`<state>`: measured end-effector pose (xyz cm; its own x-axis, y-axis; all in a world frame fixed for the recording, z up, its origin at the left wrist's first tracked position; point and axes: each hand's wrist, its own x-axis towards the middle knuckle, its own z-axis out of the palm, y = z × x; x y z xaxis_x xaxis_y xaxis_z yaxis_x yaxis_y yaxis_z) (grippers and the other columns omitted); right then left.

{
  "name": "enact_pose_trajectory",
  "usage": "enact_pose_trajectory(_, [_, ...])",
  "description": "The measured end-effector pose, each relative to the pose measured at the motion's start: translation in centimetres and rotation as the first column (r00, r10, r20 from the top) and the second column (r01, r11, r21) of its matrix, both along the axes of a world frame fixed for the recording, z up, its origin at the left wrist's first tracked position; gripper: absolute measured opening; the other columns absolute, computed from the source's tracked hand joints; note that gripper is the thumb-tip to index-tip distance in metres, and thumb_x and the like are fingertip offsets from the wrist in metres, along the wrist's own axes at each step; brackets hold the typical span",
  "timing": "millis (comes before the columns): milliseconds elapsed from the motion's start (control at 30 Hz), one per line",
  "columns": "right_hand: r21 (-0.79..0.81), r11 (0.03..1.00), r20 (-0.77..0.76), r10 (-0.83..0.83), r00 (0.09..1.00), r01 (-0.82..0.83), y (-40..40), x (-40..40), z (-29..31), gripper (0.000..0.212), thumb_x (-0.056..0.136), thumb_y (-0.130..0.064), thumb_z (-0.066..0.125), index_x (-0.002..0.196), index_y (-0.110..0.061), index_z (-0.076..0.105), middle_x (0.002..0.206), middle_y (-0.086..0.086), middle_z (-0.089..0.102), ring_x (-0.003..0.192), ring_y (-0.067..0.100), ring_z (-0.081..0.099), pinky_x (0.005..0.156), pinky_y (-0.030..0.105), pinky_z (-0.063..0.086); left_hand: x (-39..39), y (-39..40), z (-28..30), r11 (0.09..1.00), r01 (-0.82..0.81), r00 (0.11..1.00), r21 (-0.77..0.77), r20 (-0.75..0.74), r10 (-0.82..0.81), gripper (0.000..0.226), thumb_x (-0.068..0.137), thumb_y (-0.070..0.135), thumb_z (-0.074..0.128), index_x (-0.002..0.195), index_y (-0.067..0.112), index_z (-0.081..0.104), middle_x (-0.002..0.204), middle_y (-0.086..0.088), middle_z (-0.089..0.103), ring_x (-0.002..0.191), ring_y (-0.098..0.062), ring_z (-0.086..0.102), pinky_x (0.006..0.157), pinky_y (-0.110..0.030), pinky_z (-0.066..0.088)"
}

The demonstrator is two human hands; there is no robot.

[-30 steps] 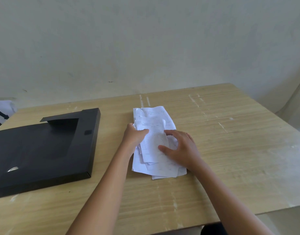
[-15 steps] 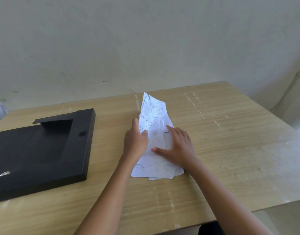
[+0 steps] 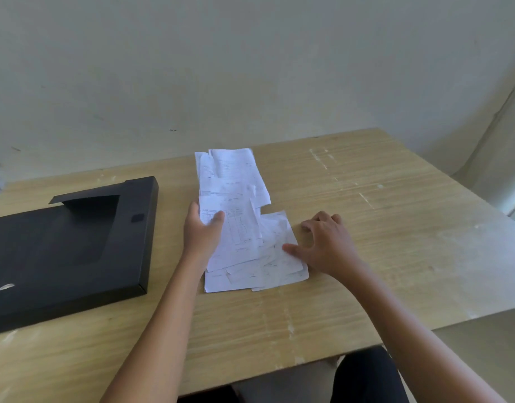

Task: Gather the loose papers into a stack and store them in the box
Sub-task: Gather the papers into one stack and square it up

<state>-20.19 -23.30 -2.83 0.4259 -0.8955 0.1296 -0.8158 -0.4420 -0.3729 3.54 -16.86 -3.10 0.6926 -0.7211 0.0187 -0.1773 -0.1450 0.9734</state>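
L hand point(image 3: 202, 231) is pinching papers point(image 3: 236, 216) w/ thumb on top; R hand point(image 3: 326, 242) is spread, thumb touching edge. Uneven sheets beyond the fingertips are prob sliding apart if lifted.

Two bare forearms enter from bottom edge, no sleeves visible up to frame border. Left hand point(image 3: 202, 231) and right hand point(image 3: 327, 244) bare: no rings, watch, bracelet or gloves. Fingernails short, unpainted as far as visible. Dark, black-looking garment point(image 3: 366, 373) over lap at bottom, below table edge.
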Motion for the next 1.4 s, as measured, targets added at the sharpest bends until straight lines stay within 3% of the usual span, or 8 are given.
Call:
enact_pose_trajectory(233, [0.057, 0.994, 0.141, -0.105, 0.984, 0.098, 0.3, 1.8, -0.1, 0.035, 0.09, -0.056, 0.056, 0.096, -0.026, 0.074, 0.103, -0.007, 0.06, 0.104, 0.023, 0.048, 0.093, 0.034, 0.034, -0.4, 0.9, -0.2, 0.994, -0.014, 0.998, -0.111, -0.064, 0.007, 0.03, 0.098, 0.022, 0.064, 0.125, 0.031, 0.056, 0.113, 0.016, 0.069, 0.102, -0.003, 0.066, 0.081, -0.028, 0.054])
enact_pose_trajectory(333, [0.173, 0.977, 0.152, -0.15, 0.977, 0.123, 0.2, 2.7, 0.0, 0.042, 0.095, -0.059, 0.044, 0.083, -0.03, 0.071, 0.099, -0.009, 0.06, 0.102, 0.022, 0.045, 0.088, 0.035, 0.024, -0.5, 0.9, -0.3, 0.988, -0.051, 0.996, -0.144, -0.075, 0.04, 0.029, 0.097, 0.021, 0.063, 0.124, 0.029, 0.056, 0.112, 0.016, 0.069, 0.101, -0.003, 0.066, 0.083, -0.029, 0.054])
enact_pose_trajectory(467, [0.327, 0.94, 0.307, -0.207, 0.929, 0.101, 0.1, 4.0, 0.2, 0.062, 0.099, -0.059, 0.026, 0.092, -0.018, 0.072, 0.098, -0.003, 0.071, 0.109, 0.023, 0.053, 0.087, 0.04, 0.026, -0.4, 0.9, -0.4, 0.986, -0.061, 0.997, -0.158, -0.065, 0.052, 0.03, 0.097, 0.021, 0.064, 0.125, 0.027, 0.056, 0.114, 0.014, 0.069, 0.105, -0.007, 0.066, 0.087, -0.032, 0.055])
enact_pose_trajectory(600, [0.285, 0.957, 0.475, -0.101, 0.874, -0.045, 0.4, 4.3, 0.2, 0.032, 0.096, -0.04, 0.053, 0.072, -0.024, 0.066, 0.064, -0.018, 0.062, 0.067, -0.002, 0.055, 0.073, 0.027, 0.041, -0.3, 1.0, -0.4, 0.984, -0.048, 0.996, -0.169, -0.077, 0.035, 0.029, 0.098, 0.021, 0.065, 0.125, 0.028, 0.056, 0.114, 0.014, 0.069, 0.105, -0.006, 0.067, 0.088, -0.032, 0.055])
enact_pose_trajectory(667, [0.314, 0.946, 0.548, -0.112, 0.829, -0.08, 0.2, 4.5, 0.1, 0.023, 0.094, -0.026, 0.061, 0.073, -0.023, 0.069, 0.058, -0.019, 0.059, 0.054, -0.002, 0.051, 0.058, 0.018, 0.037, -0.1, 1.0, -0.5, 0.984, -0.031, 0.995, -0.176, -0.099, 0.013, 0.03, 0.098, 0.021, 0.065, 0.127, 0.028, 0.057, 0.116, 0.013, 0.07, 0.107, -0.007, 0.068, 0.089, -0.031, 0.055])
enact_pose_trajectory(933, [0.399, 0.917, 0.691, -0.308, 0.654, 0.011, -0.8, 4.8, 0.0, 0.017, 0.091, -0.026, 0.064, 0.087, -0.015, 0.077, 0.082, -0.001, 0.075, 0.074, 0.014, 0.066, 0.07, 0.032, 0.054, 0.1, 1.4, -0.3, 0.978, 0.063, 0.981, -0.197, -0.17, -0.098, 0.033, 0.101, 0.016, 0.064, 0.132, 0.024, 0.058, 0.121, 0.008, 0.072, 0.11, -0.009, 0.07, 0.092, -0.03, 0.056])
enact_pose_trajectory(1100, [0.404, 0.909, 0.709, -0.383, 0.592, 0.104, -1.7, 4.4, 0.2, 0.013, 0.092, -0.024, 0.062, 0.087, -0.02, 0.074, 0.079, -0.008, 0.07, 0.07, 0.008, 0.061, 0.061, 0.02, 0.044, 0.4, 1.8, 0.0, 0.97, 0.187, 0.959, -0.155, -0.185, -0.215, 0.033, 0.1, 0.016, 0.065, 0.13, 0.027, 0.06, 0.117, 0.01, 0.075, 0.108, -0.01, 0.072, 0.091, -0.034, 0.057])
enact_pose_trajectory(1400, [0.449, 0.892, 0.657, -0.297, 0.693, -0.044, -1.9, 5.6, 0.3, 0.033, 0.087, -0.029, 0.062, 0.064, -0.005, 0.065, 0.06, -0.001, 0.051, 0.057, 0.012, 0.046, 0.055, 0.026, 0.039, -0.9, 1.9, 0.1, 0.967, 0.243, 0.967, -0.077, -0.06, -0.248, 0.024, 0.099, 0.019, 0.066, 0.118, 0.033, 0.063, 0.108, 0.015, 0.076, 0.099, -0.002, 0.072, 0.081, -0.024, 0.054])
